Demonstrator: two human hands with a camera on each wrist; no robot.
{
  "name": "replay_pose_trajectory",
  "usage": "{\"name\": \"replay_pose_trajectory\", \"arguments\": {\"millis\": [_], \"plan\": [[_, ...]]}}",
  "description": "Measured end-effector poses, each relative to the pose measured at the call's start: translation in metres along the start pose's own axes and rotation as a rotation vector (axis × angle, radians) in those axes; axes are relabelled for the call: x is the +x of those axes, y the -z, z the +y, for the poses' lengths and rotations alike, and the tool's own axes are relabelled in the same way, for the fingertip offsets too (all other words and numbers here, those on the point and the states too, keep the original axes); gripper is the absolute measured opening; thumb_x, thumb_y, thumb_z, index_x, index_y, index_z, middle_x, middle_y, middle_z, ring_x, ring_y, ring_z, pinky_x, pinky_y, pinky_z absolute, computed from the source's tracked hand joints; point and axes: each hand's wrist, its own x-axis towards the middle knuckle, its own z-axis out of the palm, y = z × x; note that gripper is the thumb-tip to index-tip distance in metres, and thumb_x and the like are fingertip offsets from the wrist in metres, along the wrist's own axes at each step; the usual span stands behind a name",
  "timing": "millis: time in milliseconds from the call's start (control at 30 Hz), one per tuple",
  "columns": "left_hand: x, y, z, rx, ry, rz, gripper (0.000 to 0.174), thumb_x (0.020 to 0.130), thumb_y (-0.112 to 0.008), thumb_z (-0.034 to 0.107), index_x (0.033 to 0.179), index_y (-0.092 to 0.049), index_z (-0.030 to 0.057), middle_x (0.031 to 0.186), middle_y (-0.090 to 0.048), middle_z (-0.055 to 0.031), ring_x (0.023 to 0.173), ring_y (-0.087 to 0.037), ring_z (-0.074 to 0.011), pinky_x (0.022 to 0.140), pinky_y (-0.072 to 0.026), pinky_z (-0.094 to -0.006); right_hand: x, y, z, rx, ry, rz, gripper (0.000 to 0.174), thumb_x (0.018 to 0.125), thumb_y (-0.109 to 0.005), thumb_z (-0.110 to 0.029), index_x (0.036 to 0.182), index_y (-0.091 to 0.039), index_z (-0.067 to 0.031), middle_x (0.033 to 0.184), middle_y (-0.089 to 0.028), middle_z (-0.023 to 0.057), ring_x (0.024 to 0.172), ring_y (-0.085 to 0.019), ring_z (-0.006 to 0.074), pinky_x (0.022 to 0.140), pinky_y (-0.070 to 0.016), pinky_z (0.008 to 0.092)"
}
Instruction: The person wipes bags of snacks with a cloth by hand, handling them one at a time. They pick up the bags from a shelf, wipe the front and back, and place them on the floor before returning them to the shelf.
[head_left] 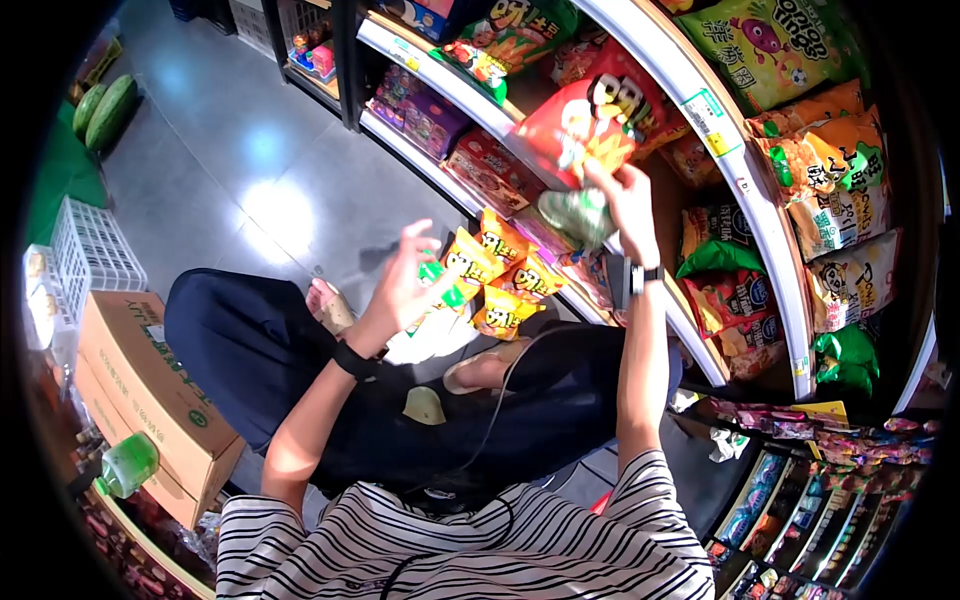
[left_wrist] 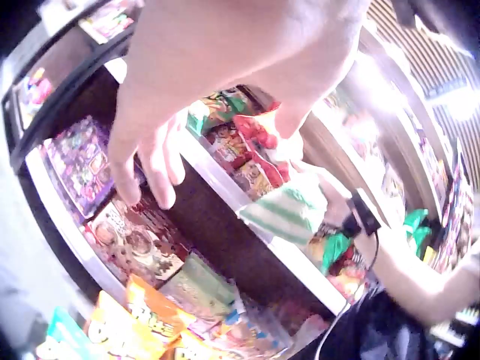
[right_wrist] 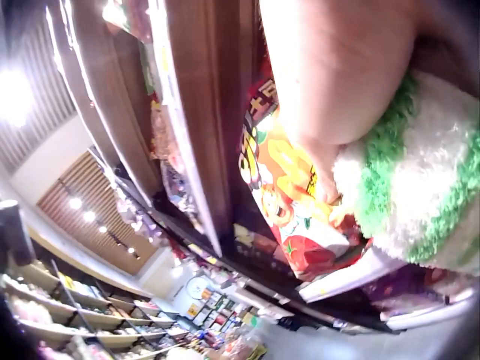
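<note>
My right hand (head_left: 628, 210) is raised in front of the shelf. It pinches the lower edge of a red snack bag (right_wrist: 289, 199) printed with a tomato. A fluffy green-and-white striped cloth (right_wrist: 424, 176) is also gripped in it and hangs below the palm. In the left wrist view, that cloth (left_wrist: 289, 210) overlaps the shelf edge. My left hand (head_left: 405, 280) hovers over the floor with fingers loosely spread and nothing in them. Beside it, several orange-yellow snack bags (head_left: 500, 262) lie together near the bottom shelf.
The curved shelf (head_left: 745, 170) holds more snack bags, among them an orange one (head_left: 825, 160). Purple boxes (head_left: 425, 118) stand on the lower shelf. To the left are a cardboard box (head_left: 150, 390), a white crate (head_left: 95, 250) and a green bottle (head_left: 130, 465).
</note>
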Motion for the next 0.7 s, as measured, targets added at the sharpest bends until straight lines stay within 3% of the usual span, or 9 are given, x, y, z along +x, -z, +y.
{"name": "replay_pose_trajectory", "arguments": {"millis": [67, 100, 200, 233, 333, 367, 567, 667, 700], "plan": [[0.009, 0.001, -0.006, -0.528, -0.238, 0.093, 0.07, 0.091, -0.071, 0.017, 0.148, -0.032, 0.0088, 0.124, -0.062, -0.0157, 0.11, -0.064, -0.0254, 0.096, -0.0514, -0.0395, -0.035, -0.007, 0.016, -0.048, 0.173, -0.146, 0.031, 0.092, -0.074, -0.019, 0.115, -0.068, 0.0009, 0.107, -0.072, 0.0029, 0.089, -0.063, 0.0068, 0.082, -0.0514, 0.0248], [0.009, 0.011, 0.007, -0.731, -0.199, -0.012, 0.074, 0.091, -0.071, 0.014, 0.151, -0.029, 0.0086, 0.131, -0.058, -0.0145, 0.117, -0.06, -0.0202, 0.101, -0.0485, -0.0363, -0.054, -0.013, 0.022, -0.006, 0.06, -0.254, 0.032, 0.092, -0.075, -0.019, 0.116, -0.068, 0.001, 0.107, -0.072, 0.0027, 0.091, -0.063, 0.0076, 0.083, -0.0515, 0.0262], [0.002, 0.03, 0.037, -0.796, 0.089, -0.285, 0.075, 0.09, -0.07, 0.01, 0.152, -0.029, 0.0063, 0.139, -0.054, -0.0137, 0.124, -0.055, -0.0191, 0.107, -0.0438, -0.035, -0.096, -0.048, 0.052, 0.063, -0.036, -0.507, 0.032, 0.092, -0.075, -0.017, 0.117, -0.067, 0.0013, 0.107, -0.072, 0.0031, 0.095, -0.062, 0.0094, 0.088, -0.0512, 0.0296], [0.005, 0.012, 0.025, -0.837, -0.054, -0.216, 0.076, 0.086, -0.076, 0.009, 0.148, -0.033, 0.004, 0.137, -0.055, -0.0117, 0.124, -0.055, -0.0177, 0.105, -0.0457, -0.0346, -0.106, -0.059, 0.043, 0.015, -0.042, -0.613, 0.034, 0.091, -0.076, -0.018, 0.118, -0.067, 0.0016, 0.107, -0.072, 0.0034, 0.095, -0.063, 0.0104, 0.088, -0.0512, 0.0299], [0.005, 0.004, 0.033, -0.782, 0.065, -0.182, 0.078, 0.082, -0.079, 0.007, 0.147, -0.035, 0.002, 0.138, -0.055, -0.0108, 0.126, -0.054, -0.0172, 0.106, -0.0455, -0.0348, -0.113, -0.065, 0.034, -0.121, 0.038, -0.63, 0.038, 0.091, -0.075, -0.028, 0.115, -0.067, -0.0001, 0.102, -0.072, 0.0079, 0.091, -0.065, 0.0118, 0.086, -0.0511, 0.0272], [0.008, 0.001, 0.032, -0.788, 0.063, -0.145, 0.076, 0.083, -0.079, 0.007, 0.146, -0.036, 0.0024, 0.137, -0.055, -0.0108, 0.125, -0.055, -0.0173, 0.106, -0.0461, -0.0355, -0.105, -0.049, 0.03, -0.344, -0.083, -0.693, 0.037, 0.092, -0.074, -0.03, 0.112, -0.067, -0.0006, 0.098, -0.071, 0.0084, 0.088, -0.064, 0.0111, 0.084, -0.0512, 0.0265], [0.012, -0.015, 0.011, -0.893, 0.225, -0.093, 0.088, 0.084, -0.079, 0.007, 0.153, -0.024, 0.0087, 0.141, -0.051, -0.0121, 0.125, -0.056, -0.0213, 0.103, -0.0509, -0.0386, -0.101, 0.014, 0.021, 0.245, 0.099, -0.114, 0.02, 0.099, -0.06, -0.019, 0.102, -0.068, -0.0013, 0.098, -0.068, 0.0035, 0.09, -0.062, 0.0109, 0.083, -0.0477, 0.0248], [0.01, -0.026, 0.008, -0.859, 0.135, -0.153, 0.093, 0.084, -0.079, 0.007, 0.155, -0.019, 0.0092, 0.145, -0.047, -0.0133, 0.128, -0.054, -0.0225, 0.103, -0.0512, -0.041, -0.113, -0.003, 0.006, 0.559, 0.199, 0.068, 0.03, 0.096, -0.062, -0.024, 0.114, -0.063, -0.0012, 0.103, -0.063, 0.0033, 0.095, -0.059, 0.0116, 0.088, -0.0456, 0.0251], [0.007, -0.026, 0.013, -0.873, 0.132, -0.207, 0.096, 0.083, -0.079, 0.005, 0.157, -0.017, 0.009, 0.147, -0.043, -0.0129, 0.133, -0.049, -0.0218, 0.106, -0.0481, -0.0397, -0.114, -0.016, 0.005, 0.417, 0.272, 0.065, 0.037, 0.092, -0.063, -0.026, 0.121, -0.061, -0.0018, 0.104, -0.062, 0.0045, 0.099, -0.058, 0.0138, 0.093, -0.0446, 0.027]]}}
